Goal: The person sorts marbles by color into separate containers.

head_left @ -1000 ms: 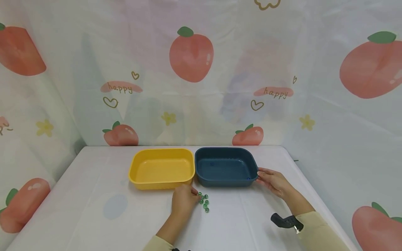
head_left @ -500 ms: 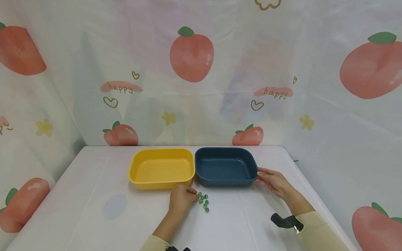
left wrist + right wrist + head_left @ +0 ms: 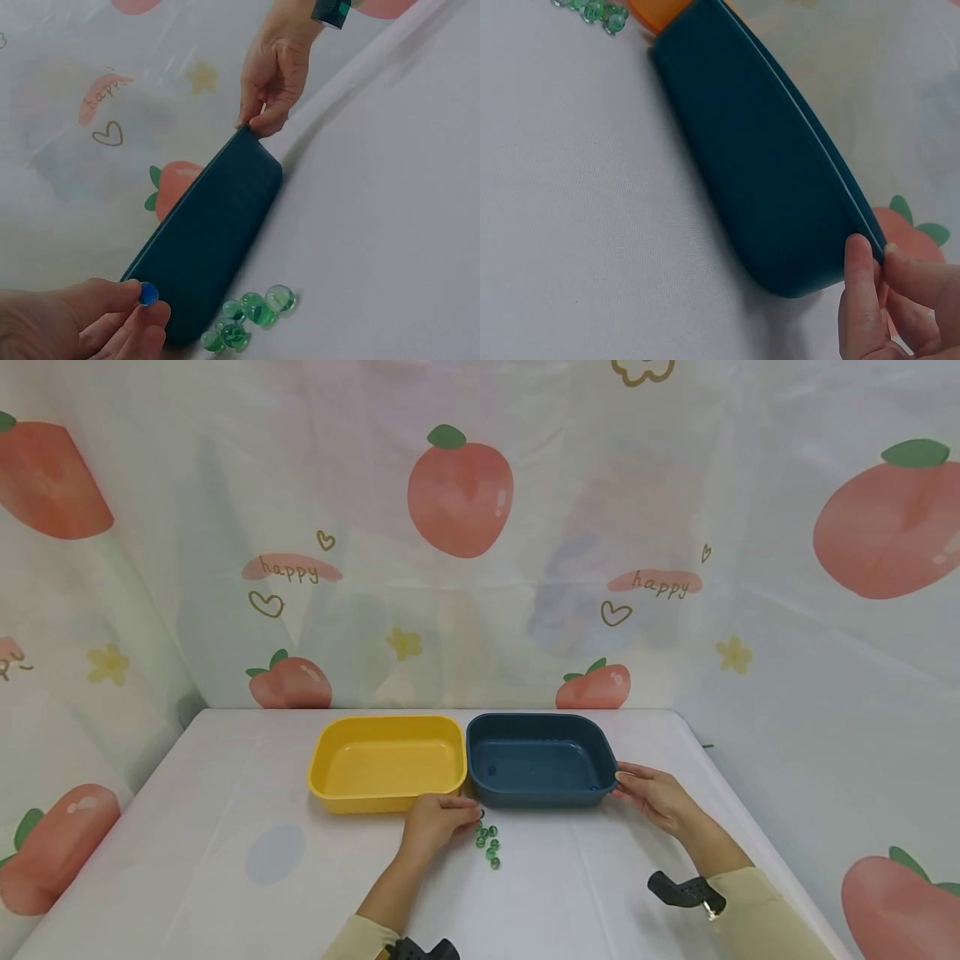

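Observation:
Near the front corner of the yellow bin [image 3: 387, 805], my left hand [image 3: 435, 823] pinches a blue marble [image 3: 148, 293] between thumb and fingers. The left wrist view shows that marble just in front of the dark blue bin's [image 3: 217, 232] long side. Below the left fingertips, several green marbles [image 3: 487, 843] lie grouped on the white tabletop. At the other end, my right hand [image 3: 652, 793] holds the dark blue bin by its right rim, thumb on top and fingers against the outside wall. Small dark blue marbles [image 3: 594, 788] show on that bin's floor.
The two bins stand side by side towards the back of the cloth-covered table [image 3: 225, 827]. A fruit-patterned curtain [image 3: 525, 527] hangs behind and at both sides. Black straps with cameras [image 3: 684, 890] sit on the wrists.
My left hand has shifted left, then forward towards the gap between the bins, and a marble now shows at its fingertips. A dark spot inside the blue bin has changed place. The right hand stays put.

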A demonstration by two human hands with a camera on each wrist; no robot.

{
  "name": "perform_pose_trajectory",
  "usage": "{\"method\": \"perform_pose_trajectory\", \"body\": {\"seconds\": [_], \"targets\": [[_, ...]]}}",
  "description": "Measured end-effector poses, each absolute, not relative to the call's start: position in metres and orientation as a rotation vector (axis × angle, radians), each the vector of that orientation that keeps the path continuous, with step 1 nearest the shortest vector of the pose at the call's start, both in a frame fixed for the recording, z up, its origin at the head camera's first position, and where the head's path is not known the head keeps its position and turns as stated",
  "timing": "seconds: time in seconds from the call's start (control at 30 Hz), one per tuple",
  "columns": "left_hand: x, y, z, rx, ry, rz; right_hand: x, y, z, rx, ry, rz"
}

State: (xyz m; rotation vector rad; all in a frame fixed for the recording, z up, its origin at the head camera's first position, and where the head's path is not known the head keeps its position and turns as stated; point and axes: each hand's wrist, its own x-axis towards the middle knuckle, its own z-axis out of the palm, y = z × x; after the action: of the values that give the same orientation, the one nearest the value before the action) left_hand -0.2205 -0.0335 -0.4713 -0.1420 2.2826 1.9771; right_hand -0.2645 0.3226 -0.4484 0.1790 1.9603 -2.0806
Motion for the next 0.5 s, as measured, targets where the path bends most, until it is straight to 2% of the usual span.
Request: {"method": "perform_pose_trajectory", "body": {"seconds": [0.5], "targets": [[-0.233,-0.028,-0.444,-0.129,2.163,2.084,-0.265,0.324,-0.449,0.178,1.934,-2.101]]}}
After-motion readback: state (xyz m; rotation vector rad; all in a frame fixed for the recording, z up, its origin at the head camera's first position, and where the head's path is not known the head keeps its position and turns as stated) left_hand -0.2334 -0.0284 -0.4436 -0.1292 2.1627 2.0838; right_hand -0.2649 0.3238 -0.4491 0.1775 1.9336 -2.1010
